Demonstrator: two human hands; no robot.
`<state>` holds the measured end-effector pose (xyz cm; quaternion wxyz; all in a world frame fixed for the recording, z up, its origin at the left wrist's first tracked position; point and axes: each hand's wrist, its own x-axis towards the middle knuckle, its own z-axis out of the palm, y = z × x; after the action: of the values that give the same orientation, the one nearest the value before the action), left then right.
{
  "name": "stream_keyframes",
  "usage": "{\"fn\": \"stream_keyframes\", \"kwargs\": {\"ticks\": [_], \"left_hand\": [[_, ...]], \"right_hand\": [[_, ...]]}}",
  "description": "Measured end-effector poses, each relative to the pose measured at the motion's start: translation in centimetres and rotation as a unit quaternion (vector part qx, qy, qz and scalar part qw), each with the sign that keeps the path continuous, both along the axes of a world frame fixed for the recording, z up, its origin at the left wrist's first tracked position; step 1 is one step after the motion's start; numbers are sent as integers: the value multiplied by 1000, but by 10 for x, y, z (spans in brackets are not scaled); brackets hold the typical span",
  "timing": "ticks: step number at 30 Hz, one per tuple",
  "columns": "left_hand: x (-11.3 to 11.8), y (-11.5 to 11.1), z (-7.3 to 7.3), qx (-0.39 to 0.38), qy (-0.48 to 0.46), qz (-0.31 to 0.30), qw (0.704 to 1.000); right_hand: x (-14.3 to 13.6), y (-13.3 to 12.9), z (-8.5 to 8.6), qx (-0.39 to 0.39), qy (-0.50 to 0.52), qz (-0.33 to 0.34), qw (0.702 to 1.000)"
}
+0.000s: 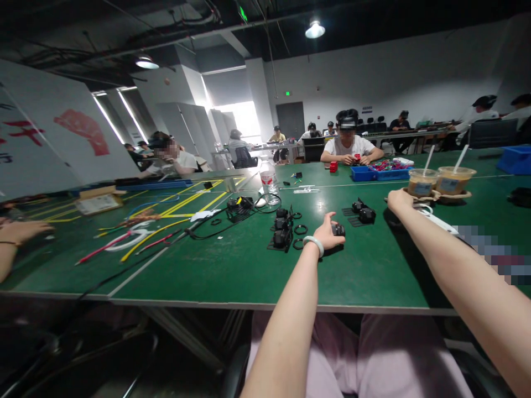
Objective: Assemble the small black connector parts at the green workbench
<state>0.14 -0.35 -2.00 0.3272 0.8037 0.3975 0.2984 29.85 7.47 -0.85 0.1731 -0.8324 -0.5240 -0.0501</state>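
Observation:
My left hand (326,236), with a pale bangle at the wrist, is over the green table and closed on a small black part (339,230). Its index finger points forward. Just left of it lie loose black rings (301,230) and a row of black assemblies on a ribbed base (282,229). Another black assembly (364,212) sits between my hands. My right hand (400,201) reaches farther out, beside two iced drinks (422,183) in a cardboard carrier. Its fingers bend downward and are mostly hidden, so what they touch does not show.
Cables and coloured tubes (155,237) spread across the left side, near a water bottle (269,185). Blue trays (379,172) stand toward a co-worker (348,143) opposite. Another person's hand (31,232) rests at far left. The table's front edge (199,303) runs before my lap.

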Motion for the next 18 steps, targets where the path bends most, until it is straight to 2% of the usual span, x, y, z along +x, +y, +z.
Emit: {"fn": "stream_keyframes", "kwargs": {"ticks": [4,9,14,18], "left_hand": [[-1,-3,2,-6,2,2,1000],[-2,-6,4,-8,10,13,1000],[-2,-6,3,-2,19,13,1000],[-1,-5,1,2,19,10,1000]], "right_hand": [[4,8,-9,-5,-1,-54,999],[9,19,-10,8,-1,-91,996],[8,23,-12,-9,-15,-80,997],[4,18,-12,-25,-51,-38,998]]}}
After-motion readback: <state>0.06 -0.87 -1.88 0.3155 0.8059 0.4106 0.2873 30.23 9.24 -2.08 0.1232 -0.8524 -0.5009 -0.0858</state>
